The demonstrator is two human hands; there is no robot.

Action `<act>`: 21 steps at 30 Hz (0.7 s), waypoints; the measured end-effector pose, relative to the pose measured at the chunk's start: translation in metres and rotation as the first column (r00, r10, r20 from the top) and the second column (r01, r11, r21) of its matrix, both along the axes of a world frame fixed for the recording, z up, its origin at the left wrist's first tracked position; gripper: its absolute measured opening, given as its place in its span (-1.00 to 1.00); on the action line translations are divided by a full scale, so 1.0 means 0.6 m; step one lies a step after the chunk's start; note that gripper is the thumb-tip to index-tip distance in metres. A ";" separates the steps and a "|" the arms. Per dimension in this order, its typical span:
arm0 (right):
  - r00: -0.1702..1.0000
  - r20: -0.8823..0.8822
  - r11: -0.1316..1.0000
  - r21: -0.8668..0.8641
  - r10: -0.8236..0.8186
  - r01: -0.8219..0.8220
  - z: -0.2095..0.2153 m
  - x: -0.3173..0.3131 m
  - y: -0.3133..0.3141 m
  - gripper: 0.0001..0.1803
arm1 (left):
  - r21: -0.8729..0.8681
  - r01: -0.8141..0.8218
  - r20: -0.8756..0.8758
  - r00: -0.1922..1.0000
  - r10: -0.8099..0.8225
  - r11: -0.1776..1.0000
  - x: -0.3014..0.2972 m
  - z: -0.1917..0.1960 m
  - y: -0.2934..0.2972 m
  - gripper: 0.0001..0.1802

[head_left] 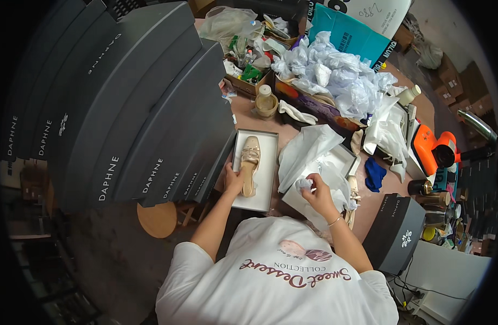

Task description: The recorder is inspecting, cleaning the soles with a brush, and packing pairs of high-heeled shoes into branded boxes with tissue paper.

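nearest to me, my left hand [234, 180] rests on the heel end of a beige shoe [250, 164], fingers curled over it in a light hold rather than a hard clench. the shoe lies lengthwise in an open shoe box [266, 187] with a white lining, toe pointing away from me, at the near edge of the worktable [243, 111].

my right hand [317, 190] is closed around a small wad of white tissue paper [305, 184], pinched between thumb and fingertips, just above a second open box [344, 157] draped with a loose tissue sheet [306, 151].

handling judgement: the shoe looks light, with a stiff sole and a softer upper that seems glossy and could scuff or crease. best held at the heel and sole edge, where my hand is now, not across the strap. the tissue weighs next to nothing, crushes at once and tears easily; a gentle pinch is enough.

further out: a closed dark grey box [395, 230] stands to my right, a blue cloth [374, 173] lies beyond the second box, and an orange tool [436, 149] sits past that. to my left rises a tall stack of dark grey shoe boxes [130, 103]. at the far side, a heap of crumpled white paper [335, 76] fills a carton, with a small bottle [265, 100] beside it.
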State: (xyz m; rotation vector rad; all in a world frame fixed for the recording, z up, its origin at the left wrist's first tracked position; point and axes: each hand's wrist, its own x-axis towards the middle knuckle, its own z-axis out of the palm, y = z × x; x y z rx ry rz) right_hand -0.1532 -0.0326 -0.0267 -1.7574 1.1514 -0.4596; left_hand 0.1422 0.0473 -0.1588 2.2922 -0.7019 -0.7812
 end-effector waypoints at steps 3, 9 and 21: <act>0.983 0.179 0.992 0.123 -0.040 0.018 0.045 0.022 0.003 -0.62 | -0.180 -0.014 -0.040 0.999 0.007 0.984 -0.055 0.007 0.019 -0.34; 0.954 0.237 0.980 -0.116 0.184 -0.160 0.083 0.109 0.006 -0.62 | -0.093 -0.279 -0.824 0.560 0.083 0.956 -0.076 0.024 0.004 -0.66; 0.924 -0.339 0.618 -0.693 0.176 -0.372 0.024 0.107 -0.029 -0.82 | -0.441 -0.040 -0.676 0.672 -0.302 0.897 -0.219 0.153 0.018 -0.59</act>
